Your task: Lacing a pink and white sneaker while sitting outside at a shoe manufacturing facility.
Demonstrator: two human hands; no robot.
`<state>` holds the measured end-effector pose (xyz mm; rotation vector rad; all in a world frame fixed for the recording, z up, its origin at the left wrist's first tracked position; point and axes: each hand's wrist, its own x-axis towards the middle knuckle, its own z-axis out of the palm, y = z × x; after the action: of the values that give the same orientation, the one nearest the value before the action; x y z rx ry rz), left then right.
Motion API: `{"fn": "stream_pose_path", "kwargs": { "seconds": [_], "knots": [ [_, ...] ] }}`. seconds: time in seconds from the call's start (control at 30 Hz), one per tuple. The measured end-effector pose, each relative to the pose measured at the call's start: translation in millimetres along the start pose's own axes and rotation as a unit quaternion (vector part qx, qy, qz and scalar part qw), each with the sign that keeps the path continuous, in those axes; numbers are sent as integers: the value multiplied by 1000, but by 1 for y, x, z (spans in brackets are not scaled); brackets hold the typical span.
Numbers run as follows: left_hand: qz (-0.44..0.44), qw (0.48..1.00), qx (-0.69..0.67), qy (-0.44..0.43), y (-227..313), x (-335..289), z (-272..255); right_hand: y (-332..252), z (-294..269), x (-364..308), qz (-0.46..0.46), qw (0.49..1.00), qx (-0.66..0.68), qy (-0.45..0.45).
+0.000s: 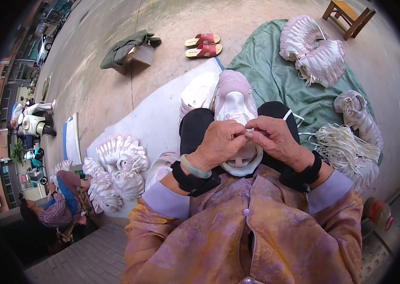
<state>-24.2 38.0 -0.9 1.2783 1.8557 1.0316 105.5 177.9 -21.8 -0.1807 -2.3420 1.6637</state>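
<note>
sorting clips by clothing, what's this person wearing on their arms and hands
Both hands are bare, no gloves. The left hand has a pale green bangle and a black wrist strap. The right hand has a black wrist strap too. Lilac cuffs show under mustard floral sleeves.

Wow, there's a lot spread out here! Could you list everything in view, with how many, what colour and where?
shoe on the lap: one, pink and white, between both hands
shoe piles: three, pink and white; far right on the green cloth, right edge, left on the white sheet
bundle of laces: one, cream, right of the lap
green cloth: one, on the ground ahead
white sheet: one, left of the lap
sandals: one pair, red and tan, on the concrete
wooden stool: one, brown, top right
box under a green garment: one, top left
another person: one, seated lower left
left hand: pinching at the shoe, jade bangle on the wrist
right hand: pinching beside it
</note>
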Motion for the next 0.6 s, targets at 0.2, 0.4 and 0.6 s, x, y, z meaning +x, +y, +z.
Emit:
{"fn": "stream_pose_path", "kwargs": {
  "seconds": [0.2, 0.4, 0.6],
  "knots": [
    [-60, 998, 12, -17, -12, -8, -17, 15, -14, -2, 37, 996, -69, 37],
    [-15, 1000, 18, 14, -17, -4, -15, 29, -14, 7, 0, 996, -65, 58],
    [100, 986, 109, 79, -13, 9, -5, 11, -4, 24, 41, 993, 102, -41]
  ]
}}
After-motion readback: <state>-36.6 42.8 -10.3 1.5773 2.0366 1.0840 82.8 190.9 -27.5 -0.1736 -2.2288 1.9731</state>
